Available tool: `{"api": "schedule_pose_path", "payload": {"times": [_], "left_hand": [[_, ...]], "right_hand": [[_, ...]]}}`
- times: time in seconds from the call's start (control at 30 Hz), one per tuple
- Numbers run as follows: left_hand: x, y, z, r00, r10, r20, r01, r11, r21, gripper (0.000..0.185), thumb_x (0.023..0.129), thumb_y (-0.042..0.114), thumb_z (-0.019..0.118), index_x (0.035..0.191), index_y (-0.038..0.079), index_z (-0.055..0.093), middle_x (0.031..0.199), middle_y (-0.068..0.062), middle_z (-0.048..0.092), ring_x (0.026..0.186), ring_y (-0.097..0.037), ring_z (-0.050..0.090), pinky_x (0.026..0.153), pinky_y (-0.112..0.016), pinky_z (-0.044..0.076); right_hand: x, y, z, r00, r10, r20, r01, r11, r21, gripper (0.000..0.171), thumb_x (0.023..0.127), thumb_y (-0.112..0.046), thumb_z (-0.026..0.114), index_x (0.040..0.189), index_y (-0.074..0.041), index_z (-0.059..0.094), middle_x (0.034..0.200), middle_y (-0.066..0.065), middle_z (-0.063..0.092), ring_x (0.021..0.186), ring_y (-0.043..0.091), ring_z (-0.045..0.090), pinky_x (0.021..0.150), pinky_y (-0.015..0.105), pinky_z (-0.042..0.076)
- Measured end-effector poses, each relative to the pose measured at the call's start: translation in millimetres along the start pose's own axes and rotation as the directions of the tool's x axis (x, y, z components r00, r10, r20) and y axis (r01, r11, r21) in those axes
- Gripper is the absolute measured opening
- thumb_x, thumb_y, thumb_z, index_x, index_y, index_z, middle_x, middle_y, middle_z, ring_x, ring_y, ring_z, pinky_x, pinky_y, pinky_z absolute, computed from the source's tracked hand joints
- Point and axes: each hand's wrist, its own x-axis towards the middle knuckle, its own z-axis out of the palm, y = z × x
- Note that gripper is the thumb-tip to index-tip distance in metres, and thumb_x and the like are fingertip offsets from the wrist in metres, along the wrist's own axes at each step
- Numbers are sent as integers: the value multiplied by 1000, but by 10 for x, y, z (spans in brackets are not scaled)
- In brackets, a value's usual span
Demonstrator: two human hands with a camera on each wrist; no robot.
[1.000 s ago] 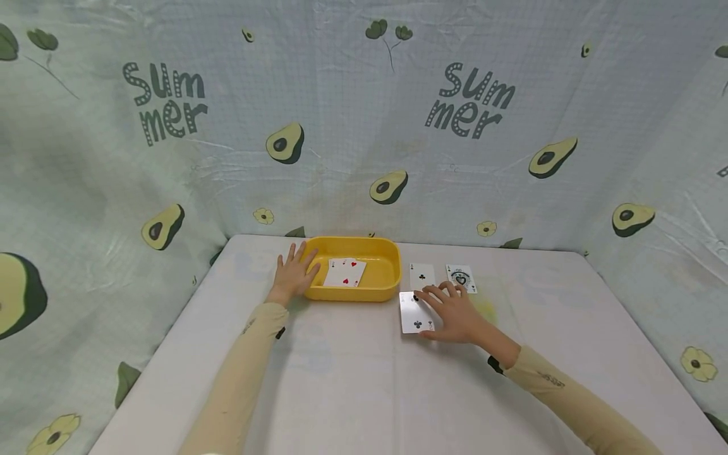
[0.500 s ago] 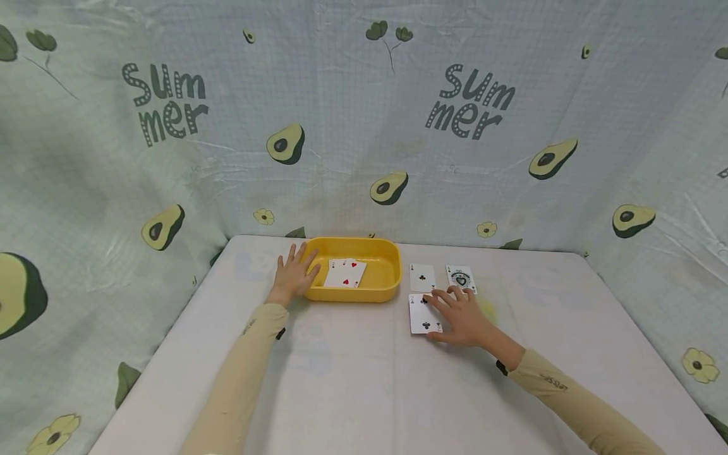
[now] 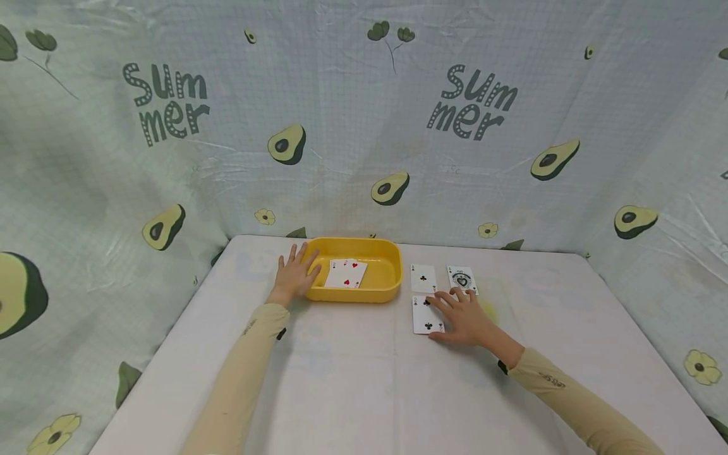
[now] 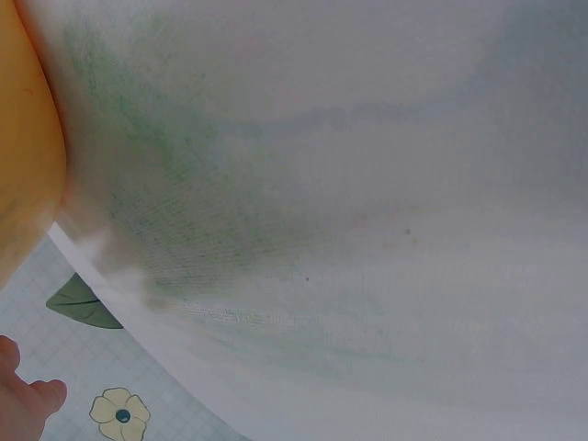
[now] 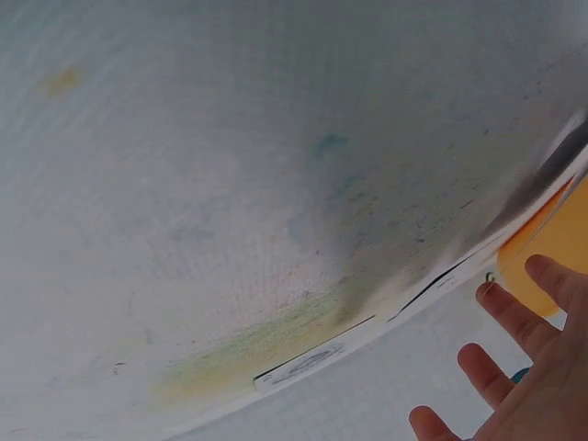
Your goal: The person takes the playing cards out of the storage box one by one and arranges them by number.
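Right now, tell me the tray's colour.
Yellow; the tray shows best in the head view.

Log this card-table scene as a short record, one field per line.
Left hand: left hand rests with straight fingers against the left end of the yellow plastic tray
Right hand: right hand lies flat, fingers on the near white clubs card
In tray: two face-up red-pip cards, overlapping
Other cards: far clubs card and ornate ace card, side by side past the near card
Surface: white cloth-covered table
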Motion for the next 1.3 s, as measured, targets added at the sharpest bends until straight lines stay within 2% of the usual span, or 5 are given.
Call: {"api": "schedule_pose_path", "payload": {"times": [1.0, 1.3], "left_hand": [[14, 3, 34, 1000, -17, -4, 17, 1000, 6, 52, 95, 40, 31, 141, 18, 27, 151, -13, 11, 138, -37, 3, 106, -62, 6], [12, -4, 28, 1000, -8, -12, 9, 1000, 12, 52, 95, 41, 31, 141, 18, 27, 150, -13, 12, 138, -37, 4, 106, -62, 7]], "right_hand": [[-1, 24, 64, 999, 8, 34, -8, 1000, 3, 76, 72, -66, 53, 133, -22, 42, 126, 1, 51, 105, 28, 41, 83, 53, 34], [-4, 25, 53, 1000, -3, 19, 3, 1000, 4, 75, 72, -65, 54, 132, -22, 43, 125, 1, 51, 104, 27, 42, 82, 51, 34]]}}
